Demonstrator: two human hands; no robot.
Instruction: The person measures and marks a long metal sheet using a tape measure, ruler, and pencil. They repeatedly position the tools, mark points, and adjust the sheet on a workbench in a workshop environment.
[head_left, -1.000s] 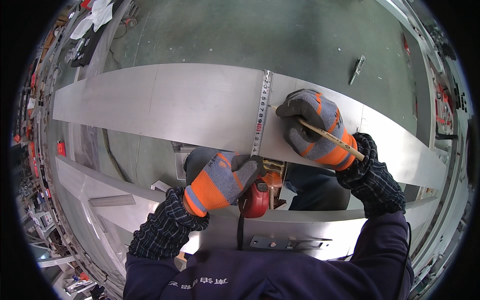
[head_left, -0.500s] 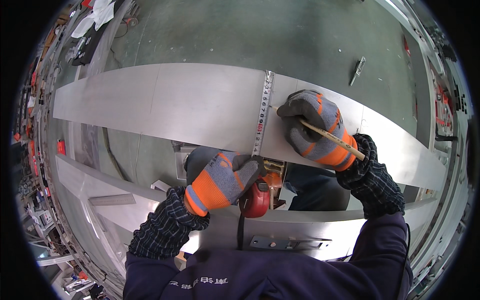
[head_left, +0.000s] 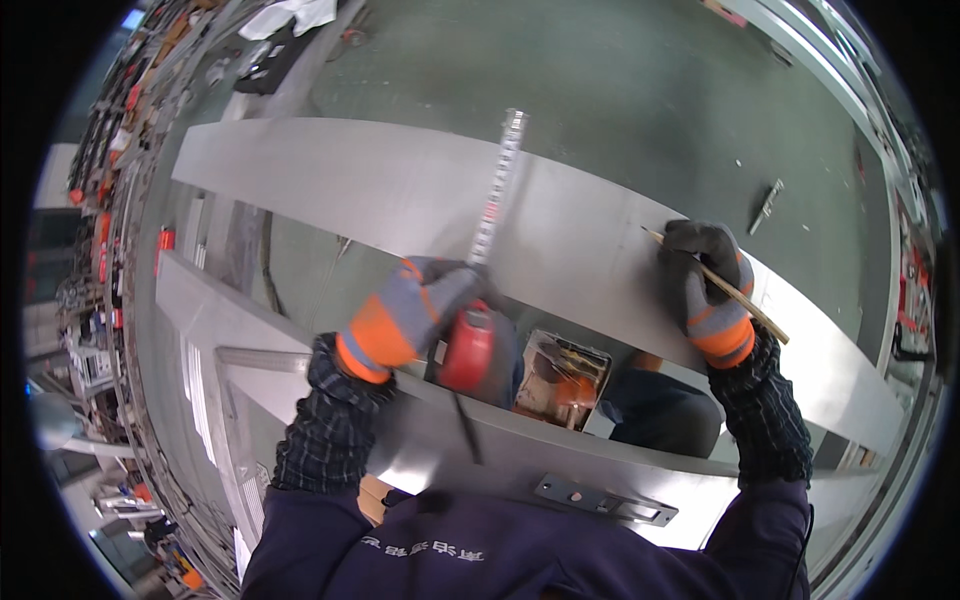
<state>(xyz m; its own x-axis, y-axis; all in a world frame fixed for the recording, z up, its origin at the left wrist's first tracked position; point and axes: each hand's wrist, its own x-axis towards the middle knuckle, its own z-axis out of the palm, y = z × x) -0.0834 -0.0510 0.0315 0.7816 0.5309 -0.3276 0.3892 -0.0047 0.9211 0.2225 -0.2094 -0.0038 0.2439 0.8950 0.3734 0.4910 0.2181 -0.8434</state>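
My left hand [head_left: 410,310], in a grey and orange glove, grips a red tape measure case [head_left: 468,348] at the near edge of a long shiny metal sheet [head_left: 380,190]. The tape's blade [head_left: 497,185] runs up across the sheet and sticks out past its far edge. My right hand [head_left: 712,290], gloved the same way, rests on the sheet further right and holds a thin wooden pencil [head_left: 722,287] with its tip on the metal.
A metal door frame with a lock plate [head_left: 600,497] lies close to my body. A small tool [head_left: 768,205] lies on the green floor beyond the sheet. Cluttered shelves [head_left: 110,160] run along the left.
My right hand with the pencil has moved right along the sheet, away from the tape. The tape blade now reaches out past the sheet's far edge.
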